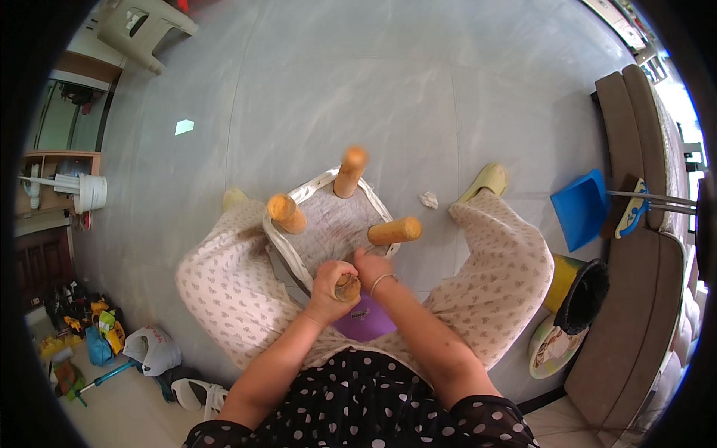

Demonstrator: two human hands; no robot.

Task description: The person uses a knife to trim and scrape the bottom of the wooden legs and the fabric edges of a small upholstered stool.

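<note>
Grey tiled floor (314, 89) spreads out beyond both hands; a brown sofa (624, 149) stands well off to their right. Main item, an upturned stool (327, 218), lies just ahead of the hands, between the knees, underside facing my camera. Blue dustpan (581, 210) well right of the hands. A purple object (366, 322) sits just behind the hands, its kind unclear to me.

Left hand (327, 294): wrapped round the near leg (348, 288), top end exposed. Right hand (375, 269): fingers curled beside that leg's base, close to the underside; I cannot tell whether it grips anything. White scrap (428, 199) ahead and right of the hands.

Progress, my judgement: four wooden legs stand on the underside and pale fabric (315, 184) edges the rim, so the stool looks largely whole. Left to establish: whether the held leg is firm; not visible.

Labels: I can read none on the stool.
</note>
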